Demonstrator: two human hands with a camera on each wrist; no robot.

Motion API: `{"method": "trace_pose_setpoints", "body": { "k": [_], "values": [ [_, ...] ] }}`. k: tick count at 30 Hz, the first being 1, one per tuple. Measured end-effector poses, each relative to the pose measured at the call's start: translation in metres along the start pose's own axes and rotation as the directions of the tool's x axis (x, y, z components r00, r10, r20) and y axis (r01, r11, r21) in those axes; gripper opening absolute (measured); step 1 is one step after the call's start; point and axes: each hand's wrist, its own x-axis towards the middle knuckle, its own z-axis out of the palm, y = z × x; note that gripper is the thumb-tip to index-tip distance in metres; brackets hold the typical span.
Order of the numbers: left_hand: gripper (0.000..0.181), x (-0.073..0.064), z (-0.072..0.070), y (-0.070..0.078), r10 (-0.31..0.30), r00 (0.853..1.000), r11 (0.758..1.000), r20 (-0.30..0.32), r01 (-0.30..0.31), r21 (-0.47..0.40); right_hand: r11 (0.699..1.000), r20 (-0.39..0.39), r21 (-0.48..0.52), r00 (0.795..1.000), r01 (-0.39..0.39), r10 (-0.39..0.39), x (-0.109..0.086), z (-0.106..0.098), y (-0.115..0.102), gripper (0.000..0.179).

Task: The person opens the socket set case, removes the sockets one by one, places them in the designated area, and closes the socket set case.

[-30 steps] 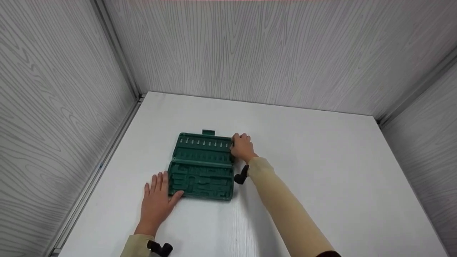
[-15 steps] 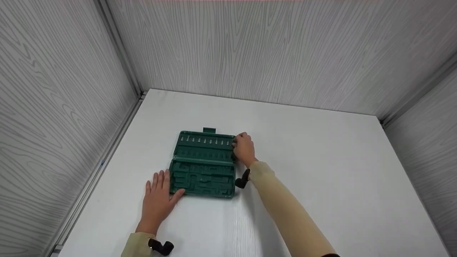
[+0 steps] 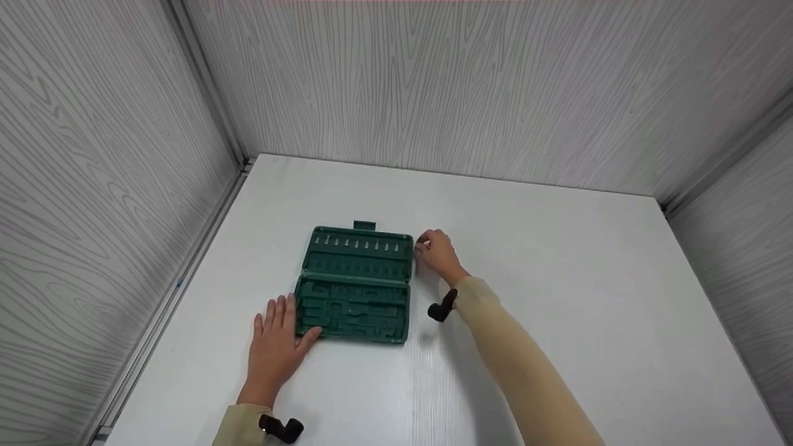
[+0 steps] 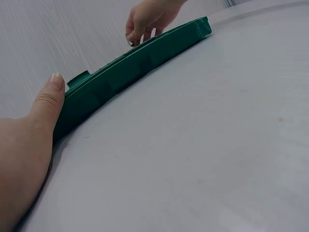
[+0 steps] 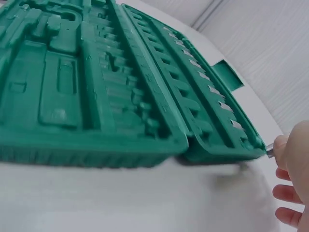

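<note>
A green plastic bit case (image 3: 356,277) lies unfolded on the table, its moulded tray half nearer me and the other half behind. A row of small metal screwdriver bits (image 5: 214,90) stands in the far half. My left hand (image 3: 272,350) lies flat at the case's near left corner, fingers straight along the side and the thumb (image 4: 53,92) on the front edge. Just off the far half's right end, my right hand (image 3: 438,254) pinches a small metal screwdriver bit (image 5: 270,151) between thumb and finger. The hand covers much of that bit.
The white table (image 3: 557,297) stretches to the right of the case. Wood-grain panels rise at the back (image 3: 433,87) and on both sides. A latch tab (image 3: 364,225) sticks out from the case's far edge.
My right hand has moved right, from over the far half's right end to just beside the case, with the bit in its fingers. The left hand keeps its place.
</note>
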Motion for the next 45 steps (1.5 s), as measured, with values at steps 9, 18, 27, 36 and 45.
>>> {"method": "trace_pose_setpoints", "body": {
  "k": [9,18,27,36,45],
  "values": [
    [0.09,-0.002,0.0,-0.001,0.004,1.0,1.0,-0.024,-0.003,0.003,0.997,-0.009,0.063,0.999,0.034,-0.034,-0.029,-0.013,0.024,0.006],
    [0.09,-0.001,0.0,-0.002,0.0,1.0,1.0,-0.029,0.0,0.004,0.998,0.005,0.013,0.998,0.057,-0.057,-0.046,-0.008,0.029,0.008],
    [0.091,-0.001,0.001,-0.002,-0.009,1.0,1.0,-0.014,0.009,0.009,0.998,-0.021,0.057,0.999,-0.029,0.03,-0.047,-0.006,0.031,0.008],
    [0.09,-0.002,0.0,-0.001,0.002,1.0,1.0,-0.026,-0.002,0.003,0.999,-0.024,0.047,0.999,-0.023,0.024,-0.047,-0.008,0.031,0.015],
    [0.089,-0.003,0.003,-0.002,0.001,0.999,1.0,-0.045,-0.001,-0.004,0.992,-0.015,-0.077,0.995,0.099,-0.1,-0.043,-0.001,0.022,0.013]
  ]
}}
